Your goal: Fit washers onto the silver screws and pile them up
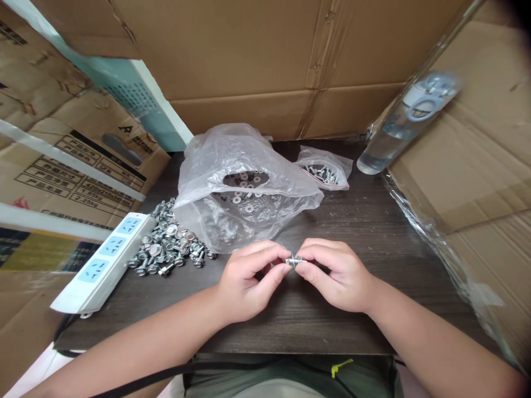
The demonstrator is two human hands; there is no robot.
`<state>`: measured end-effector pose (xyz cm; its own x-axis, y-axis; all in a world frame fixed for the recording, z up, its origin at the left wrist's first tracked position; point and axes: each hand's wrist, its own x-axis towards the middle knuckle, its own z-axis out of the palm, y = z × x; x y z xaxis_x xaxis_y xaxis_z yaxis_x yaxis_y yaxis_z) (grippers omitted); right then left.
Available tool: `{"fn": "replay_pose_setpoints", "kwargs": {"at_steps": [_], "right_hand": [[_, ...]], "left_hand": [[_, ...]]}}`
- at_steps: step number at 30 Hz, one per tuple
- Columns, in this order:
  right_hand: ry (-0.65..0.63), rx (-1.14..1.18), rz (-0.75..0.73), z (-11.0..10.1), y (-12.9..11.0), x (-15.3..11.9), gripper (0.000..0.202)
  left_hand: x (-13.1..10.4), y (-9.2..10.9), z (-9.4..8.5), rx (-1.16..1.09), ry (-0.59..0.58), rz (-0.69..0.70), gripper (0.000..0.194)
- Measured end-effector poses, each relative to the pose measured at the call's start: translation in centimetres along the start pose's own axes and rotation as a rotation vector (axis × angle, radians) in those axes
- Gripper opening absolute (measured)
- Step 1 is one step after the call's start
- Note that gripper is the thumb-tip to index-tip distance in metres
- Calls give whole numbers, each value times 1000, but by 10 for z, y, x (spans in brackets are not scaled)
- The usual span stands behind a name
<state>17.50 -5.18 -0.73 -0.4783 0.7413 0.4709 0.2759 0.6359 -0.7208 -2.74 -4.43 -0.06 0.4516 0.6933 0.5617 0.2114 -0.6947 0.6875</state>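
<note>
At the far left stands a cardboard carton point(50, 182) with black print and pale tape across it. Beside it, at the left edge of the dark wooden surface point(385, 232), a white power strip point(103, 260) with three blue socket panels lies at a slant. Just right of the strip is a loose pile of bolts point(166, 246), shiny and heaped in all directions, some close against a large clear plastic bag point(232, 160). The bag is crumpled, with an oval hole facing the person; flat, pale washers point(249, 208) show at the hole and through the plastic.

In front of the bag, the left hand point(251, 282) has its thumb and forefinger closed on one end of a small metal bolt point(294, 260). The bolt lies roughly sideways in the gap between the two hands, near the front of the surface; its finer parts are too small to make out. The right hand point(338, 276) pinches the other end, also with thumb and forefinger.

Behind the right hand, a small clear bag point(346, 166) of screws point(326, 176) sits next to the large bag. Farther right, a clear bottle point(394, 138) partly filled with liquid stands near a cardboard panel point(477, 193).
</note>
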Motion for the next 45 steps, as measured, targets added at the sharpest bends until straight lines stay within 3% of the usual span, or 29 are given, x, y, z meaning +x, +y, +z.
{"fn": "replay_pose_setpoints", "kwargs": {"at_steps": [13,20,23,29,37,40,45], "right_hand": [[-43,63,133,0,-4,1,32],[9,165,200,0,-3,-2,14],[32,225,144,-1,-4,-3,25],[34,134,28,-4,-6,0,14],[37,61,23,-2,-2,0,7],[-6,40,53,-2,0,-2,18],[25,110,85,-4,-3,-2,14]], "left_hand": [[1,-1,0,78,22,105,11],[0,-2,-1,108,51,119,10],[0,-1,-1,90,67,109,11],[1,0,-1,37,16,51,7],[0,-2,0,31,17,72,8],[0,-2,0,54,14,98,10],[0,-2,0,54,24,85,10]]}}
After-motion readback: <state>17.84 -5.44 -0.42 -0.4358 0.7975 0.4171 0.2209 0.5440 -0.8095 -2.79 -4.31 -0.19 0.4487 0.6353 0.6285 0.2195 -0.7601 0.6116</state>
